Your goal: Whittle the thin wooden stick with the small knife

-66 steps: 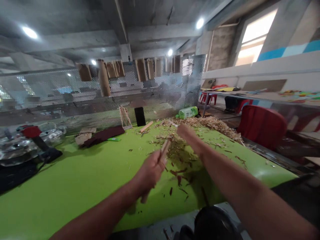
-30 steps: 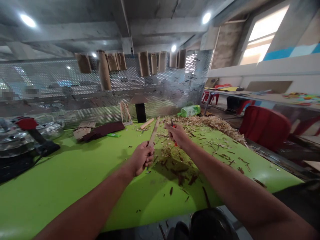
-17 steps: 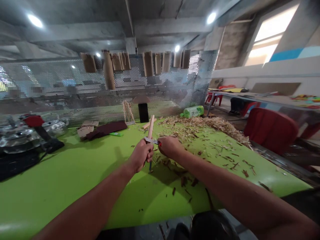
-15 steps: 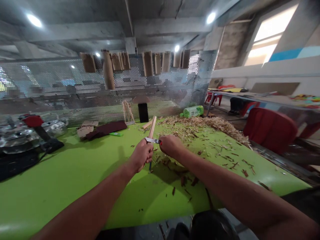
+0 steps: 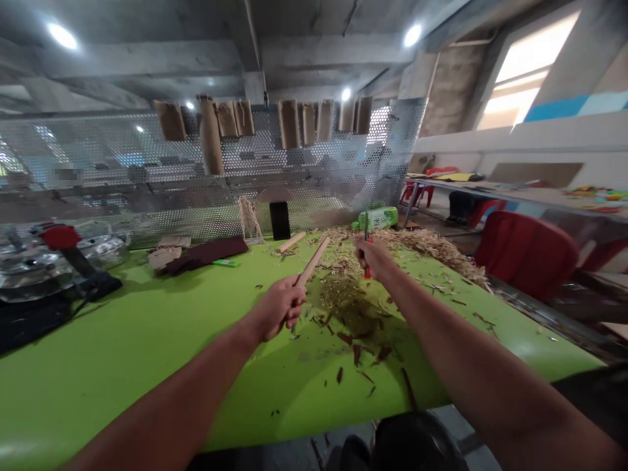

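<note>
My left hand [image 5: 280,306] is closed around the lower end of a wooden stick [image 5: 314,259], which slants up and away to the right. To the right, apart from the stick, my right hand [image 5: 375,256] is wrapped around a red-handled knife [image 5: 367,269] whose blade points upward. Beneath both hands lie wood shavings [image 5: 343,265] and dark bark scraps [image 5: 357,353]. Behind my left hand a second wooden stick [image 5: 292,242] rests on the green table [image 5: 161,340].
A black block [image 5: 280,221] stands near the perforated metal screen [image 5: 324,183]. Beside the shavings lies a green bottle [image 5: 381,217]. Dark red sheets [image 5: 209,254] and a red-and-black power tool [image 5: 69,245] are on the left. A red chair [image 5: 527,245] stands at the right.
My right hand has moved right and away from the stick, and the knife blade has swung from sideways to upright. The stick in my left hand now tilts further right.
</note>
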A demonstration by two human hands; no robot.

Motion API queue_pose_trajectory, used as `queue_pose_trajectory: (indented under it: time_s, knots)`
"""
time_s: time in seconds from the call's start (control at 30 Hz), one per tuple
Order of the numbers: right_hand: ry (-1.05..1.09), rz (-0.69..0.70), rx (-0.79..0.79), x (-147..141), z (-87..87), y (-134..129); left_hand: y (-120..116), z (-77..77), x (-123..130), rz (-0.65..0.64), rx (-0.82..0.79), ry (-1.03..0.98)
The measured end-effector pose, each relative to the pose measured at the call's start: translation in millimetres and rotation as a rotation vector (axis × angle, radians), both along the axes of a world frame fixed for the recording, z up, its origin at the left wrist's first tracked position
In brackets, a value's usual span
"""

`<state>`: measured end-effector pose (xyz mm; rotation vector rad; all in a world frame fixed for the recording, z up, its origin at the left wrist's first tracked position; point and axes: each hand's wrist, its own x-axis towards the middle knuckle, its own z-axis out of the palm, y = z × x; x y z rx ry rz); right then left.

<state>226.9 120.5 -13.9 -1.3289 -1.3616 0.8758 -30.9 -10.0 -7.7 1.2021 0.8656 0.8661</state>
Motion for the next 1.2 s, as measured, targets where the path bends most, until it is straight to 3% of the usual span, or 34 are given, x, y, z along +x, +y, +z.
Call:
queue_pose_trajectory:
  time_s: [0.1,0.17,0.27,0.43,0.6,0.67,0.77,0.9,1.0,1.1,1.2]
  knots:
    - [0.251,0.183,0.012,-18,1.0,-14,9,0.9,-12,-0.092,-0.047,0.083]
    - [0.237,0.322,0.000,-26,2.7,-22,12,1.9,-17,-0.123,-0.040,0.116]
    - [0.133,0.433,0.020,-27,3.8,-27,16,4.3,-22,-0.059,0.012,0.114]
    - [0.077,0.429,0.047,-27,4.8,-29,28,9.2,-36,0.083,0.032,0.069]
    - [0.332,0.279,0.035,-43,6.3,-33,33,8.1,-38,0.319,0.138,-0.370]
    - [0.402,0.223,-0.008,-54,4.4,-37,30,3.1,-28,0.296,0.179,-0.408]
    - [0.396,0.209,-0.059,-76,-0.9,-49,24,-8.3,-7,0.231,0.169,-0.245]
    - [0.254,0.352,-0.076,-101,-6.0,-72,22,-18.7,15,0.400,0.170,-0.248]
    - [0.039,0.420,-0.061,-106,-6.5,-79,28,-16.8,12,0.579,0.104,-0.236]
    - [-0.230,0.291,0.085,-98,-6.0,-72,30,-11.1,1,0.654,0.078,-0.112]
    - [-0.533,0.117,0.157,-86,-4.6,-62,25,-9.0,-3,0.564,0.140,-0.031]
